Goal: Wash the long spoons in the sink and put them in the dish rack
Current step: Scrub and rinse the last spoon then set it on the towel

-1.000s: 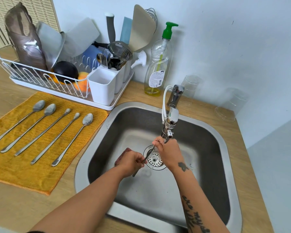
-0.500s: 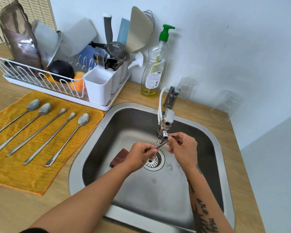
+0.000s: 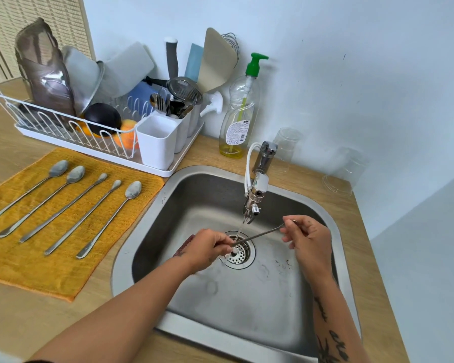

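Note:
I hold one long spoon (image 3: 260, 235) across the steel sink (image 3: 273, 334), over the drain (image 3: 238, 253). My left hand (image 3: 207, 248) grips its lower end and my right hand (image 3: 308, 238) pinches its upper end. A thin stream of water from the tap (image 3: 257, 195) falls onto the spoon's shaft. Several more long spoons (image 3: 108, 218) with smeared bowls lie side by side on the orange cloth (image 3: 50, 268) left of the sink. The white dish rack (image 3: 95, 142) stands behind the cloth, with an empty white cutlery cup (image 3: 156, 145) at its near right corner.
A reddish scouring pad (image 3: 184, 246) lies in the sink under my left wrist. A soap bottle (image 3: 240, 119) with a green pump stands behind the sink. Two clear plastic cups (image 3: 344, 171) sit upside down at the back right. The rack is crowded with dishes and utensils.
My hands have moved apart along the spoon. The right hand slid right and up toward the spoon's end, so the shaft is now stretched out under the stream.

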